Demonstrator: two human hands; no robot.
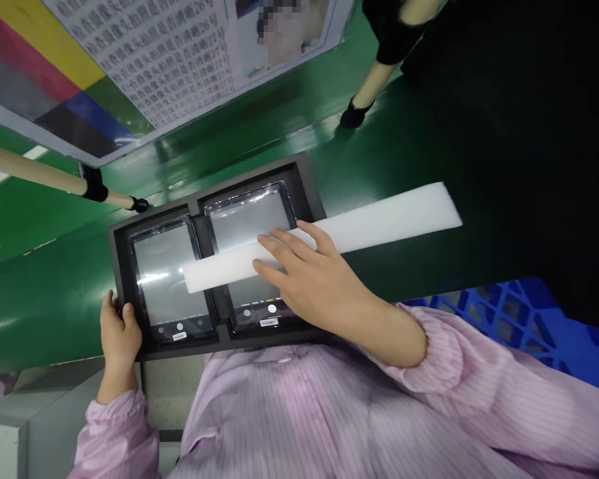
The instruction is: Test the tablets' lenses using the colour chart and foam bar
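My left hand [120, 332] grips the near left edge of a black foam tray [223, 329], thumb on top. Two tablets lie in its compartments: the left tablet [167, 286] and the right tablet [247, 213]. Both have lit grey screens with round icons and a small white label at the near end. My right hand [304, 273] reaches across a long white foam strip [389, 216], its fingertips at the far edge. The strip slants over both tablets and sticks out well past the tray's right side. Part of the right tablet is hidden by hand and strip.
The tray is over a green surface [50, 299]. A printed sign [154, 66] and cream tubes with black joints, such as the tube [374, 83], stand beyond it. A blue plastic pallet [519, 319] is at right, a grey cabinet [60, 406] at lower left.
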